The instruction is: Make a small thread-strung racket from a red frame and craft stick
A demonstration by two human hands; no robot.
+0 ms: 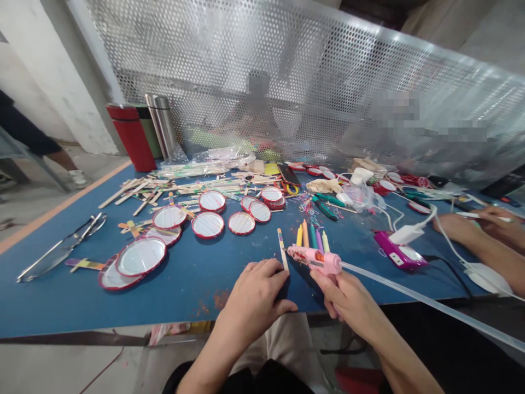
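My right hand [348,298] is wrapped round a pink hot glue gun [318,259], whose nozzle points left. A long clear glue stick [426,298] trails out of the gun's back end toward the lower right. My left hand [256,293] rests at the table's front edge, fingers bent over the near end of a wooden craft stick [281,244] and pressing on it. This stick has a coloured far end, and the glue gun's nozzle is close beside it. Several coloured markers or crayons [305,234] lie just beyond the glue gun.
Round mirrors with red rims [208,225] and piles of craft sticks [139,191] cover the left. Eyeglasses [65,246] and a red tumbler [133,137] stand farther left. At right are pliers [325,208], a purple power strip [400,250], cables and another person's hands [467,229].
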